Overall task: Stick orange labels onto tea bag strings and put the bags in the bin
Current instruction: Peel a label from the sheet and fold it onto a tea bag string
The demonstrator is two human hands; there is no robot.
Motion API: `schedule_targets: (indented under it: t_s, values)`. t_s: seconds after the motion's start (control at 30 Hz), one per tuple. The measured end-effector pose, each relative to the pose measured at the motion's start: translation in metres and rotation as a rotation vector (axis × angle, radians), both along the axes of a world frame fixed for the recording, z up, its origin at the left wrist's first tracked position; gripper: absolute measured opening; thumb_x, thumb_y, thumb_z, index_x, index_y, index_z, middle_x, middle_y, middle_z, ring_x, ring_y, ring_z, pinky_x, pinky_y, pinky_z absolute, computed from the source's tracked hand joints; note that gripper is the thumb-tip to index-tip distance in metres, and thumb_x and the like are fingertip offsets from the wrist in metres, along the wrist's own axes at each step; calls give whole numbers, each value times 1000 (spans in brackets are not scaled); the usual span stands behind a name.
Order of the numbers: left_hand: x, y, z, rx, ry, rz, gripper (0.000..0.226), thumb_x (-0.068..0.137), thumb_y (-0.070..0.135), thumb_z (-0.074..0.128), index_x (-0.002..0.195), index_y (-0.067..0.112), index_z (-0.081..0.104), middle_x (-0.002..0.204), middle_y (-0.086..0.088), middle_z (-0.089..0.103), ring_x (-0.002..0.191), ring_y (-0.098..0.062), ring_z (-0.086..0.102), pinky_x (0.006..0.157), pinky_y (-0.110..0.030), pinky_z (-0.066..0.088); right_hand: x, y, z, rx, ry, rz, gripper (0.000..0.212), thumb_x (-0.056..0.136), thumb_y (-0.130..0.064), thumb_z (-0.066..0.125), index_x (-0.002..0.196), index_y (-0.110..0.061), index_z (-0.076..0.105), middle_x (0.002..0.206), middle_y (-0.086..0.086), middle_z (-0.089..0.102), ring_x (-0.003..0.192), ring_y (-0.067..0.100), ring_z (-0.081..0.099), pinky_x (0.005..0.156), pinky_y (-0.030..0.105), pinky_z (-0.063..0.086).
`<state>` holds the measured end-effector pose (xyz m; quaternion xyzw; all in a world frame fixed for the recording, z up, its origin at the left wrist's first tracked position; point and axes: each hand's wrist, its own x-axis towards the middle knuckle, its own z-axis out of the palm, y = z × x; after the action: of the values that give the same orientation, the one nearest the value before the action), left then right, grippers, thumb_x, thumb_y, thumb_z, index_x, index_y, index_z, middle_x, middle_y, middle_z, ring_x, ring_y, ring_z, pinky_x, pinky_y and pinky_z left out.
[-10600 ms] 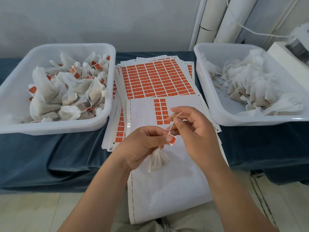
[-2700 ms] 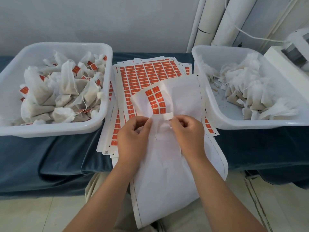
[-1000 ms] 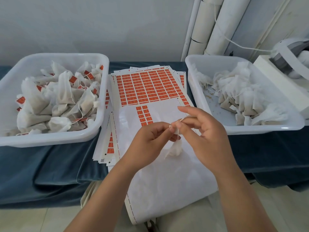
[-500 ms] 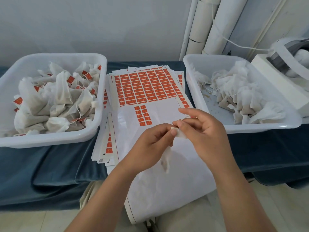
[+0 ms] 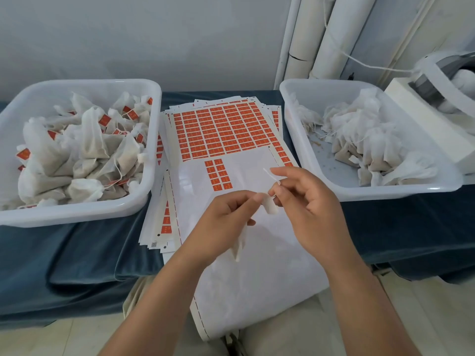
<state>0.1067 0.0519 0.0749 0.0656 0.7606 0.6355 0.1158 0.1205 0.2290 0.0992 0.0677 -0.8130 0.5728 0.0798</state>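
My left hand point(image 5: 226, 219) pinches a white tea bag point(image 5: 239, 244) at its top, and the bag hangs below the fingers. A small white piece point(image 5: 269, 206) sits between the two hands' fingertips; I cannot tell if it is a label's pale side. My right hand point(image 5: 308, 209) pinches the bag's thin white string point(image 5: 272, 176), whose loose end sticks up. Both hands hover over a mostly peeled label sheet point(image 5: 257, 265) that carries a few orange labels point(image 5: 218, 174). The left bin point(image 5: 77, 214) holds labelled bags. The right bin point(image 5: 385, 194) holds unlabelled bags.
A stack of full orange label sheets point(image 5: 221, 132) lies between the bins on the blue cloth point(image 5: 64, 265). A white machine point(image 5: 437, 119) stands at the far right. White pipes point(image 5: 321, 39) run up the wall behind.
The tea bag has swung down and now hangs under my left hand. My right hand has drawn the string upward a little. Both hands stay over the peeled sheet.
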Motion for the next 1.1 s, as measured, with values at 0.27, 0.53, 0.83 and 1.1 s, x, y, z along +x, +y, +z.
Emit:
schedule_targets:
  t_s: [0.27, 0.53, 0.83, 1.1]
  values:
    - [2, -4, -1, 40, -89, 58, 29, 102, 30, 67, 88, 49, 82, 93, 18, 76, 87, -1, 66, 80, -22, 48, -2, -1, -10, -146, -89, -31, 27, 106, -22, 60, 122, -42, 68, 102, -10, 75, 98, 12, 74, 87, 19, 59]
    - [1, -6, 5, 243, -395, 131, 40, 87, 63, 74, 72, 27, 81, 81, 0, 70, 89, -25, 61, 100, -50, 53, 2, -2, -7, -155, -33, 85, 28, 106, -16, 58, 120, -39, 68, 101, -7, 75, 98, 16, 72, 89, 18, 55]
    - [-1, -14, 2, 398, -547, -22, 22, 76, 39, 84, 75, 17, 79, 73, -4, 59, 67, -15, 52, 70, -31, 46, 3, -3, -4, -113, -5, 174, 26, 106, -17, 57, 126, -32, 65, 101, -8, 75, 105, 18, 72, 91, 19, 56]
    - [-1, -13, 1, 298, -553, -49, 25, 70, 39, 81, 61, 17, 76, 66, -1, 58, 69, -15, 50, 69, -30, 47, 3, -4, -6, -115, -27, 189, 25, 105, -20, 59, 126, -33, 64, 101, -8, 75, 105, 17, 72, 94, 20, 55]
